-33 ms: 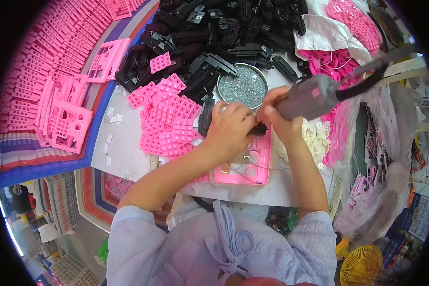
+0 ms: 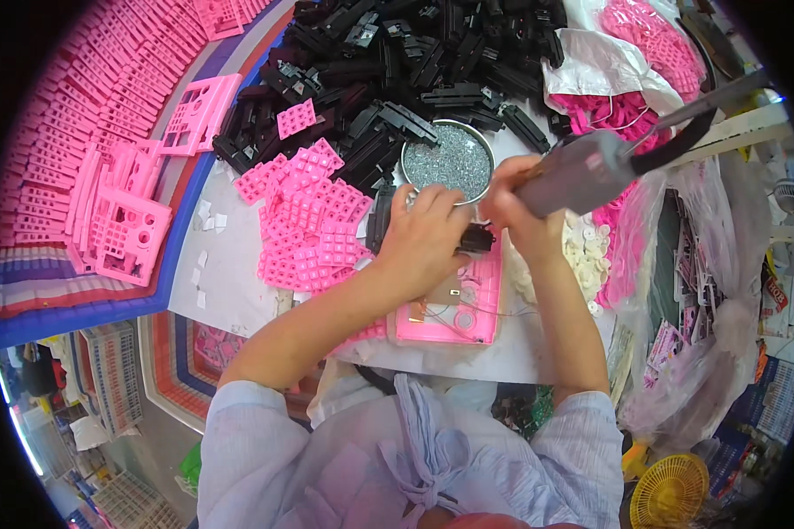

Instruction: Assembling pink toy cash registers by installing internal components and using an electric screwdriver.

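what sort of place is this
Likely an assembly workshop: rows of pink plastic casings, a heap of black parts and a grey handheld tool in the right hand.

A grey, tube-bodied power tool [image 2: 575, 173] is held slantwise near a partly hidden black part [image 2: 477, 238], which sits at the far end of a shallow pink casing [image 2: 428, 331] (inner side up).
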Demonstrator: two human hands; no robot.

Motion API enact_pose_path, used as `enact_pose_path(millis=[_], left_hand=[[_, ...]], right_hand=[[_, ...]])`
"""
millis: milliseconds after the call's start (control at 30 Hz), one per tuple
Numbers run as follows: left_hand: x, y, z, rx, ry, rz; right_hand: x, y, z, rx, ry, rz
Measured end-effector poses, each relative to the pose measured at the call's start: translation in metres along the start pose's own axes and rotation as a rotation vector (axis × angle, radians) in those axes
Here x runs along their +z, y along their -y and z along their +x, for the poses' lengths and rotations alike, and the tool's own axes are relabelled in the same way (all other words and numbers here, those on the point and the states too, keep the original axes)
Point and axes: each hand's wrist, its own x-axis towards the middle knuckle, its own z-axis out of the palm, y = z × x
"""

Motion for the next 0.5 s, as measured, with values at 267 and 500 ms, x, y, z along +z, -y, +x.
enact_pose_path(millis=[267, 500], left_hand=[[-0.119, -0.018, 0.008, -0.153, 0.262, -0.190], [-0.298, 0.055, -0.176, -0.845, 0.411, -0.347]], right_hand=[[-0.055, 0.062, 0.036, -0.152, -0.110, -0.366], [-0.092, 0.009, -0.003, 0.249, 0.106, -1.057]])
